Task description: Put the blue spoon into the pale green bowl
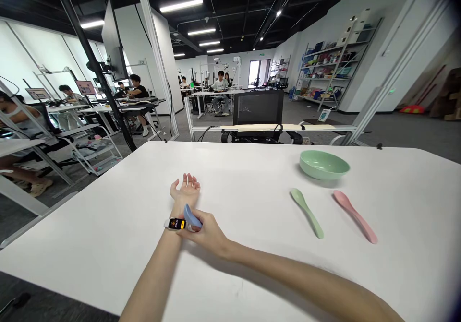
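My left hand (185, 190) lies palm up on the white table (252, 192), fingers apart and slightly curled, holding nothing. A smartwatch (176, 223) with a lit screen and light strap is on that wrist. My right hand (208, 233) is closed around a blue spoon (190, 216); only one curved part of it shows, the rest is covered by the palm. Its fingers are at my left wrist, close beside the watch. Off to the right, a green spoon (307, 212) and a pink spoon (355, 216) lie apart. Behind them stands a green bowl (324, 164).
A black-backed chair (258, 108) stands beyond the table's far edge, behind a metal frame bar (317, 127). Other people sit at desks in the background, left and centre. Shelves (336, 67) with goods line the right side.
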`<state>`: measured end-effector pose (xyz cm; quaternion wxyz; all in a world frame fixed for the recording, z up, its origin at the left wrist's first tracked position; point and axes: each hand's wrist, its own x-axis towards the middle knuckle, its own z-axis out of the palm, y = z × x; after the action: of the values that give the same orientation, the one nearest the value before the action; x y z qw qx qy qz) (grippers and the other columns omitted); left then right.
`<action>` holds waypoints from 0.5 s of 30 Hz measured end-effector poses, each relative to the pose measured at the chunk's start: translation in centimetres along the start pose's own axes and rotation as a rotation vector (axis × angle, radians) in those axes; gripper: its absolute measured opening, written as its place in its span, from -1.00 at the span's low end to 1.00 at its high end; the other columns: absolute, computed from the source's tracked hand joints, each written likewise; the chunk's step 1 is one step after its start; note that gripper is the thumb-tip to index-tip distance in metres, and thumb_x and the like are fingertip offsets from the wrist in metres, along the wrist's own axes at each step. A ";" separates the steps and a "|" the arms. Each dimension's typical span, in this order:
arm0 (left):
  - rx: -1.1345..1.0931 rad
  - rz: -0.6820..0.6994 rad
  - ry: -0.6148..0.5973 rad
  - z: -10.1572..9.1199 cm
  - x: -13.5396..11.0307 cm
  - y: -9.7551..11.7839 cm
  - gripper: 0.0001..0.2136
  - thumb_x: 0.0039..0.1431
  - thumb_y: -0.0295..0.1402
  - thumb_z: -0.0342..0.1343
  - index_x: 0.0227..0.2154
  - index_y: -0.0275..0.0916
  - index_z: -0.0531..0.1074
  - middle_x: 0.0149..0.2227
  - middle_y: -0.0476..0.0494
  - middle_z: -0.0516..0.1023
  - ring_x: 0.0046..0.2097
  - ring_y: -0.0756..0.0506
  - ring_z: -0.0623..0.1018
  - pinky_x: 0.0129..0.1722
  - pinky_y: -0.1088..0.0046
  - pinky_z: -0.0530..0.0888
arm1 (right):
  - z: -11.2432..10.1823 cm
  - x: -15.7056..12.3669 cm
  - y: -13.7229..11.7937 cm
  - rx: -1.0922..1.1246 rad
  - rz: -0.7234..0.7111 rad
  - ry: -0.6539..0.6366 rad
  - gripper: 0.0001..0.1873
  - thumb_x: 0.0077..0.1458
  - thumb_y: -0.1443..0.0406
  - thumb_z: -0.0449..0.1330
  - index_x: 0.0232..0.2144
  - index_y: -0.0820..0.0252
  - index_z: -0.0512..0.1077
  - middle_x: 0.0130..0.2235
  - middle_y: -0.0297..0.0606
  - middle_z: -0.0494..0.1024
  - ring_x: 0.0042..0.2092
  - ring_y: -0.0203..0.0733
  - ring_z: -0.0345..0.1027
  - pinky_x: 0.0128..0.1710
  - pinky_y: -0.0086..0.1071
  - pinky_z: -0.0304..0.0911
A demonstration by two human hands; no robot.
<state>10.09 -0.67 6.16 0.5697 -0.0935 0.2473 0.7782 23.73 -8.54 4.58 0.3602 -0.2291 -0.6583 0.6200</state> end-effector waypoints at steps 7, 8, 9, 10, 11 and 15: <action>0.056 0.024 -0.027 0.0 -0.2 0.0 -0.77 0.16 -0.33 0.10 -0.12 -0.13 0.51 -0.28 -0.11 0.60 -0.29 -0.10 0.61 -0.29 0.37 0.46 | -0.1 0.1 0.3 -0.014 0.004 -0.011 -0.43 -0.06 -0.08 0.58 -0.37 0.13 0.39 -0.43 -0.49 0.31 -0.35 -0.33 0.09 -0.35 -0.37 0.05; 0.110 0.049 -0.033 0.1 -0.1 0.0 -0.79 0.15 -0.32 0.11 -0.15 -0.13 0.50 -0.29 -0.11 0.59 -0.29 -0.10 0.60 -0.28 0.37 0.46 | -0.2 0.1 0.2 -0.013 0.009 -0.015 -0.43 -0.07 -0.07 0.59 -0.34 0.13 0.40 -0.41 -0.48 0.34 -0.36 -0.34 0.09 -0.36 -0.37 0.05; 0.214 0.101 -0.040 0.2 -0.1 0.0 -0.83 0.16 -0.30 0.10 -0.19 -0.13 0.49 -0.31 -0.10 0.58 -0.29 -0.10 0.60 -0.26 0.37 0.47 | -0.4 0.1 0.1 -0.010 0.013 -0.019 -0.42 -0.09 -0.06 0.60 -0.31 0.14 0.43 -0.39 -0.48 0.36 -0.37 -0.35 0.08 -0.37 -0.37 0.05; 0.355 0.175 -0.048 0.3 -0.1 -0.1 -0.86 0.16 -0.28 0.08 -0.24 -0.13 0.47 -0.32 -0.10 0.57 -0.28 -0.10 0.60 -0.24 0.36 0.47 | -0.7 0.1 -0.1 -0.011 0.013 -0.020 -0.41 -0.10 -0.06 0.60 -0.25 0.14 0.46 -0.37 -0.48 0.38 -0.38 -0.36 0.08 -0.38 -0.37 0.05; 0.509 0.259 -0.055 0.5 0.0 -0.1 -0.87 0.17 -0.25 0.06 -0.28 -0.13 0.46 -0.33 -0.09 0.57 -0.28 -0.10 0.60 -0.23 0.36 0.47 | -1.2 0.1 -0.5 -0.022 0.009 -0.014 -0.40 -0.10 -0.05 0.60 -0.20 0.14 0.49 -0.37 -0.49 0.38 -0.38 -0.36 0.08 -0.38 -0.38 0.05; 0.892 0.498 -0.099 1.2 -0.3 -0.2 -0.85 0.19 -0.19 0.10 -0.36 -0.12 0.47 -0.33 -0.05 0.58 -0.21 -0.12 0.59 -0.16 0.35 0.44 | -5.6 -0.3 -2.8 -0.173 0.005 0.113 -0.50 0.04 0.04 0.50 -0.06 0.15 0.54 -0.46 -0.54 0.31 -0.42 -0.32 0.12 -0.37 -0.38 0.06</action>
<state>10.58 -0.31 7.22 0.3626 0.2573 0.5427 0.7126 28.57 -5.51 7.09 0.3740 -0.2953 -0.6877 0.5477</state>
